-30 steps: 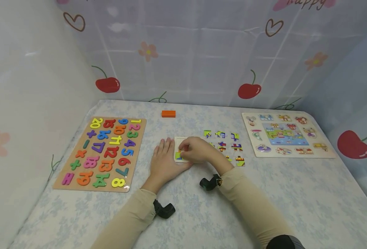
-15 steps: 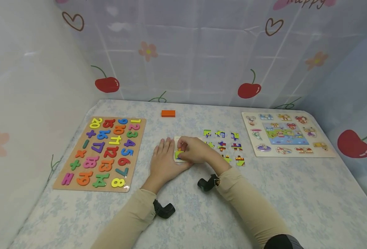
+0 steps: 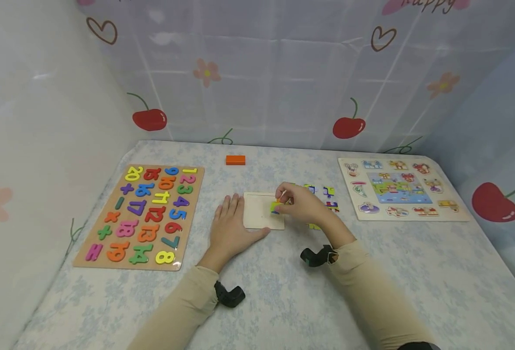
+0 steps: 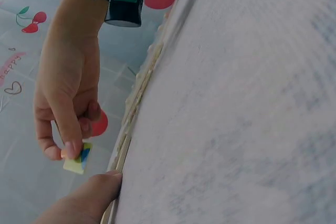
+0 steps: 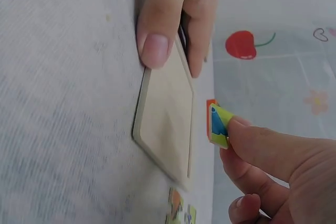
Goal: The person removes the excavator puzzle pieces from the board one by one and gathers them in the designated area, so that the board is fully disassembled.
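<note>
A small pale wooden puzzle tray (image 3: 256,210) lies bare on the cloth in the middle of the table. My left hand (image 3: 232,232) rests along its left side with fingers straight, the thumb at the tray's near edge. Over the right part of the tray, my right hand (image 3: 304,206) pinches a jigsaw piece (image 5: 220,126) between thumb and fingertips; it is green and yellow with a blue patch. In the left wrist view this piece (image 4: 79,160) appears raised above the tray. Loose jigsaw pieces (image 3: 329,191) lie to the right, partly hidden behind the right hand.
A board of colourful numbers (image 3: 148,218) lies at the left. At the back right is a picture puzzle board (image 3: 349,192). An orange block (image 3: 235,160) sits behind the tray. A printed curtain (image 3: 262,73) hangs beyond the table's back edge.
My right hand has lifted the jigsaw piece from the tray's left part and moved right with it, uncovering the tray's bare surface. My left hand stays in place.
</note>
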The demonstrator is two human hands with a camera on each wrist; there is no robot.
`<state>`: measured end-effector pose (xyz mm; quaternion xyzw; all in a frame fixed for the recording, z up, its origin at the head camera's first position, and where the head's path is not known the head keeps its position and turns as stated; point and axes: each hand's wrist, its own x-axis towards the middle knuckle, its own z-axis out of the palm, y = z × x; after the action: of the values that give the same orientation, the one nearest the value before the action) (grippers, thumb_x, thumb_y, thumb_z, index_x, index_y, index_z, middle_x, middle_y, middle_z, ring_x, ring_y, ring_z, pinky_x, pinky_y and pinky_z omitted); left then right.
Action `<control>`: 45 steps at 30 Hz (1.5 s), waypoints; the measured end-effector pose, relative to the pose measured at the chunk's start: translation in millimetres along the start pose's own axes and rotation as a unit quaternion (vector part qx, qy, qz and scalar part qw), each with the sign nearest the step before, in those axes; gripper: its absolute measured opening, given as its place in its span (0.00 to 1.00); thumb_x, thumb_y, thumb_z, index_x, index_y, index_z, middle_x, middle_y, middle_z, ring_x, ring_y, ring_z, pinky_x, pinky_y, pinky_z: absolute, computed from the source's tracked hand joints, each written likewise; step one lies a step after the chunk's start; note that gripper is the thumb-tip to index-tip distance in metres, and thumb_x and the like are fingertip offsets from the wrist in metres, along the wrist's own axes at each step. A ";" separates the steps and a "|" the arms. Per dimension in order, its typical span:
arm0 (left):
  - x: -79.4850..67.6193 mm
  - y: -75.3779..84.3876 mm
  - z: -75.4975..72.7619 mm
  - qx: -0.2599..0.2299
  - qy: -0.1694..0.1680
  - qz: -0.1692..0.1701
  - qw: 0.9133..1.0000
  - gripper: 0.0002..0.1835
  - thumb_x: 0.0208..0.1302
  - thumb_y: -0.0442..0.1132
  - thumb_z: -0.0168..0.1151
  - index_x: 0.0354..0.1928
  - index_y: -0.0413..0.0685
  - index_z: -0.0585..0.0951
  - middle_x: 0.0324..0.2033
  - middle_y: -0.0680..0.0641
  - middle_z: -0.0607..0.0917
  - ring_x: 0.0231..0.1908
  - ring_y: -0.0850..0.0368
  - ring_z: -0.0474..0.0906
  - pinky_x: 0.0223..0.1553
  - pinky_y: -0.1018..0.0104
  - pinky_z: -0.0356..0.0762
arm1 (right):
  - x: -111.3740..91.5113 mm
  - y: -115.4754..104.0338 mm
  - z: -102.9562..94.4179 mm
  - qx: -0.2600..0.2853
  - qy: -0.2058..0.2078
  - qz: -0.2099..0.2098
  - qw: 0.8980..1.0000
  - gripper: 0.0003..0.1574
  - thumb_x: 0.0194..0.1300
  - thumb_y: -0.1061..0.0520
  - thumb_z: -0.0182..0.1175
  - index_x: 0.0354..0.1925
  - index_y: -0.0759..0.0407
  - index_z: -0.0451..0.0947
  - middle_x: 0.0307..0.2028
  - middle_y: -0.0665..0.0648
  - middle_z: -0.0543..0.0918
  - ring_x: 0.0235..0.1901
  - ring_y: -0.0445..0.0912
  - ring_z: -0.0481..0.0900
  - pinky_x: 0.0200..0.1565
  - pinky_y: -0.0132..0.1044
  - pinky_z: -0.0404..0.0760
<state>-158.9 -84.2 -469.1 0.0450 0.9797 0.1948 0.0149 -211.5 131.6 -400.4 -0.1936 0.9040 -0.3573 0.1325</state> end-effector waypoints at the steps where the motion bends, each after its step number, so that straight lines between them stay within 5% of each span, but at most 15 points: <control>1: -0.4 0.3 -0.2 -0.001 0.000 0.000 1.000 0.67 0.47 0.83 0.53 0.79 0.46 0.49 0.79 0.45 0.49 0.80 0.48 0.38 0.78 0.48 0.39 | -3.9 2.7 -3.1 -0.007 0.003 0.003 1.000 0.14 0.62 0.54 0.69 0.42 0.51 0.73 0.38 0.53 0.82 0.31 0.47 0.74 0.33 0.37 0.74; 11: -1.8 0.7 -1.2 0.000 0.006 -0.001 1.000 0.66 0.48 0.82 0.54 0.79 0.46 0.49 0.79 0.46 0.49 0.80 0.48 0.38 0.78 0.48 0.39 | -27.9 28.0 -16.5 -0.012 -0.010 0.048 0.999 0.15 0.61 0.55 0.71 0.41 0.52 0.74 0.38 0.53 0.81 0.36 0.47 0.77 0.35 0.37 0.76; 23: -1.8 2.2 -0.4 -0.006 0.010 0.003 1.000 0.66 0.48 0.81 0.56 0.79 0.45 0.51 0.79 0.45 0.49 0.79 0.47 0.39 0.78 0.48 0.39 | -35.0 34.0 -7.2 -0.022 -0.007 0.016 1.000 0.16 0.58 0.57 0.73 0.39 0.51 0.75 0.35 0.51 0.83 0.35 0.44 0.78 0.38 0.36 0.76; 34: -1.2 3.9 -0.9 -0.009 0.009 0.006 1.000 0.65 0.48 0.81 0.56 0.79 0.45 0.50 0.79 0.45 0.49 0.79 0.47 0.39 0.78 0.48 0.39 | -32.1 30.9 -0.8 -0.093 0.009 0.019 0.995 0.15 0.57 0.54 0.73 0.40 0.50 0.77 0.33 0.50 0.81 0.33 0.45 0.76 0.38 0.38 0.74; 45: -1.4 1.7 0.2 -0.002 0.002 0.000 1.000 0.66 0.48 0.82 0.54 0.79 0.46 0.49 0.79 0.46 0.48 0.80 0.48 0.38 0.78 0.49 0.38 | -34.0 23.4 5.4 -0.197 0.043 0.027 0.979 0.17 0.56 0.47 0.74 0.41 0.47 0.80 0.35 0.48 0.80 0.39 0.46 0.74 0.42 0.40 0.74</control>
<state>-157.3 -82.7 -468.7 0.0443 0.9794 0.1964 0.0128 -185.2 159.2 -417.2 -0.1763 0.9664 -0.1763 0.0619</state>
